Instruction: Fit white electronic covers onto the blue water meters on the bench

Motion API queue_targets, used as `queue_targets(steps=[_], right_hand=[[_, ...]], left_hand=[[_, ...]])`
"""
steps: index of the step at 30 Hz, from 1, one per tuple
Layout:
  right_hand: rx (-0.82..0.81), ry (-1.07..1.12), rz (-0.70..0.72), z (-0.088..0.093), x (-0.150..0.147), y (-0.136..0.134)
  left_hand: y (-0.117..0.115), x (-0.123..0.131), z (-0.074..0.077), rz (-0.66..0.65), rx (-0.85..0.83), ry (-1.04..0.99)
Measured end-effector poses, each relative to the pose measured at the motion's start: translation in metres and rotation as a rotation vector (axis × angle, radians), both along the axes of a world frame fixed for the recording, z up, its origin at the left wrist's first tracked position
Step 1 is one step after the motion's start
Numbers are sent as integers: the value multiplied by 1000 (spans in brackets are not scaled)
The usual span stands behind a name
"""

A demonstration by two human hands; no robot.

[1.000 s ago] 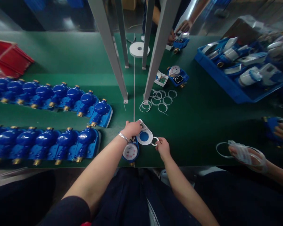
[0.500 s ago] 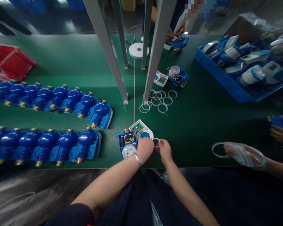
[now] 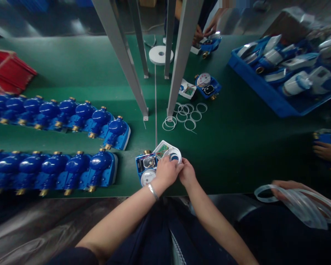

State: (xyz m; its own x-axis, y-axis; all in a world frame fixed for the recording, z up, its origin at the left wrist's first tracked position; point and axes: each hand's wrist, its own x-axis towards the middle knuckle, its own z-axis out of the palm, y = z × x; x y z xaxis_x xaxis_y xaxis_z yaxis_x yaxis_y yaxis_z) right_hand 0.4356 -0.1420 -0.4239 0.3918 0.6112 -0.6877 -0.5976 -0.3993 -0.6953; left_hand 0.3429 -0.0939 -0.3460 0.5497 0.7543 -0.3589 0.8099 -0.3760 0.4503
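A white meter cover [image 3: 177,151], with a green circuit board in one end and a round opening in the other, lies on the table. My left hand [image 3: 167,171] has its fingers curled over the near side of that opening. My right hand [image 3: 187,172] grips the cover's right edge, its fingertips partly hidden. The pale sealing ring between my hands cannot be made out clearly. Left of my hands sits an open blue water meter [image 3: 146,165] with a dial, joined to the cover by thin wires.
Finished-looking blue meters [image 3: 56,167] lie face down in two rows at left. Loose clear rings [image 3: 190,124] lie ahead, below metal posts [image 3: 179,59]. A blue crate [image 3: 276,99] of meters stands at right. Co-workers' hands hold rings [image 3: 306,206] and meters.
The ring that was pinched between my hands has moved to the cover. My left hand shifted down and left, uncovering the round opening; my right hand moved left onto the rim.
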Motion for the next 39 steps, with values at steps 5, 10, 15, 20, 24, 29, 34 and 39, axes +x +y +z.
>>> queue_targets(steps=[5, 10, 15, 20, 24, 29, 34, 39], right_hand=[[-15, 57, 9, -1, 0, 1], [-98, 6, 93, 11, 5, 6], [-265, -262, 176, 18, 19, 14], [-318, -613, 414, 24, 26, 32], [-266, -827, 664, 19, 17, 54], [-303, -947, 863, 6, 8, 82], [-330, -931, 862, 22, 13, 88], [-193, -876, 474, 55, 2, 47]], left_hand=[[7, 1, -6, 140, -115, -137], [16, -9, -13, 259, -95, -168], [43, -37, 8, 201, 102, -122], [82, -81, 20, -27, 452, 130], [93, -107, 10, 108, 482, 181], [82, -121, -10, 420, 181, -181], [68, -123, -22, 762, -21, -540], [62, -120, -27, 856, -7, -552]])
